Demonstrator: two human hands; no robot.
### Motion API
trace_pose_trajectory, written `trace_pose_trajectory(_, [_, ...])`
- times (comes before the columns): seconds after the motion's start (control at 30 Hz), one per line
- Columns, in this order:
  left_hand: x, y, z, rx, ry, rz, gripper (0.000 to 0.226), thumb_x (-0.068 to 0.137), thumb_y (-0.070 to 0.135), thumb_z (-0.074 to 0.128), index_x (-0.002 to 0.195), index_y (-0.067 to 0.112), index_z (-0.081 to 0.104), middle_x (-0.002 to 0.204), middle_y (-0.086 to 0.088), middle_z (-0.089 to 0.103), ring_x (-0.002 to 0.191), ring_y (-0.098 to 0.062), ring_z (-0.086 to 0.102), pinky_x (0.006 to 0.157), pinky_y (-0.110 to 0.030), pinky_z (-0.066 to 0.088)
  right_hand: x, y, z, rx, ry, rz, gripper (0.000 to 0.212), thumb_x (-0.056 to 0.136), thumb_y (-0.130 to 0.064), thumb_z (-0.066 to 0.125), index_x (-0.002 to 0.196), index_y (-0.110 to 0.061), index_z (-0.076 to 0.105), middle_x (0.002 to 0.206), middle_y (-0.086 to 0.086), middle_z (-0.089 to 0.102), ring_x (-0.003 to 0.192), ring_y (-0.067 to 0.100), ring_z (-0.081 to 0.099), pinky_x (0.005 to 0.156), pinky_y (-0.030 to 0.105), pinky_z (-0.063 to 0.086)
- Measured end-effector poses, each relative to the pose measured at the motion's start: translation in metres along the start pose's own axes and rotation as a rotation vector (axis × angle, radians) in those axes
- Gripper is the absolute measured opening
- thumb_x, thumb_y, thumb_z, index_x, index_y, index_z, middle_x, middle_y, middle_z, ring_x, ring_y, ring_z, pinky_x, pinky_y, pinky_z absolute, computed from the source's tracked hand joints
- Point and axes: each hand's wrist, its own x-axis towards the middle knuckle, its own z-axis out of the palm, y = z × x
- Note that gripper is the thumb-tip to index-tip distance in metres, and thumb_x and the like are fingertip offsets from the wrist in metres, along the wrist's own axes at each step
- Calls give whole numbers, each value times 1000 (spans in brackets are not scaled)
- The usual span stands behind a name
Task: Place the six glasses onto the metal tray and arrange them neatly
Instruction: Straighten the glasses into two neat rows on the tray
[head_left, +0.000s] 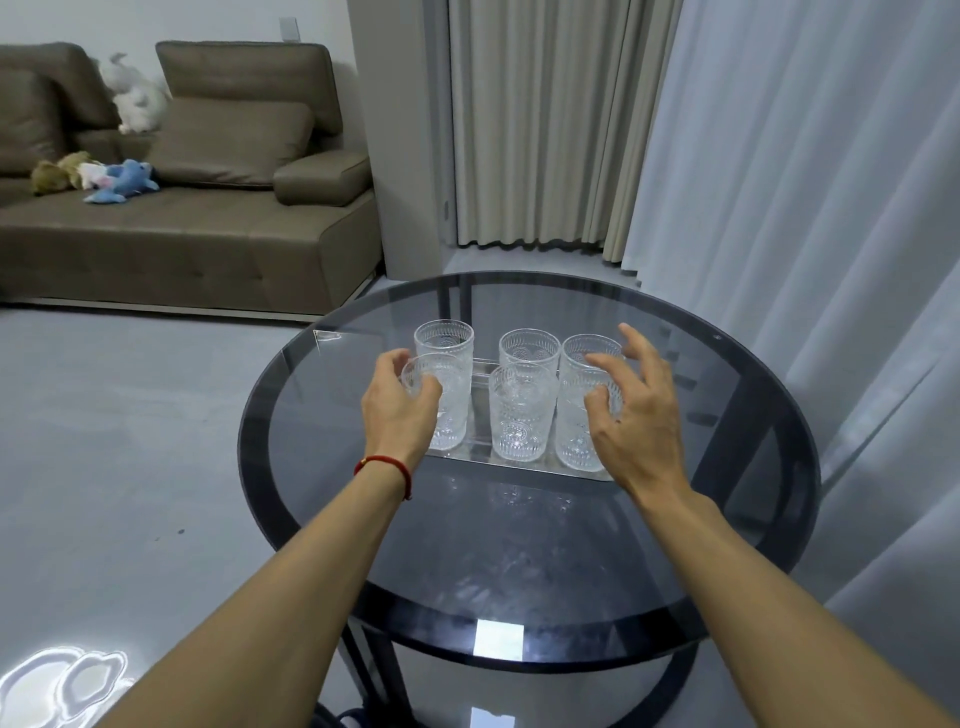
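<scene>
Six glasses (519, 410) on tray (519, 464) | round glass table (519, 545) | left hand (397, 410) fingers grasping one | right hand (636, 415) spread

No text, label, brand, number or sign can be read anywhere in the view.

table (519, 571): round, dark glass | sofa (197, 228): brown, far left of table | plush toys (122, 182): on sofa seat | white plush (136, 101): against sofa back | curtains (535, 119): behind and right of table
</scene>
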Motion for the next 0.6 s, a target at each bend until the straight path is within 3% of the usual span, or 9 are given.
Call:
trace_pose_trajectory(0.2, [-4,4,4,-39,-73,5,47,86,24,63,131,19,48,132,-2,58,119,-16,54,102,-33,45,1,1,6,-7,-10,-6,35,88,-18,54,120,-18,68,153,5,45,132,23,49,108,40,36])
trace_pose_trajectory(0.47, [-7,7,4,-32,-98,27,46,89,24,63,132,19,46,135,-2,56,123,-15,51,95,-26,41,1,2,9,-5,-40,23,40,88,-24,50,123,-20,68,151,4,47,135,22,46,110,46,36])
trace_pose_trajectory(0.6, [5,7,3,-21,-58,-11,44,89,28,59,130,16,48,131,-5,56,117,-21,53,98,-35,47,1,1,11,-15,-83,39,43,89,-27,48,127,-21,66,153,4,45,140,21,38,113,45,30])
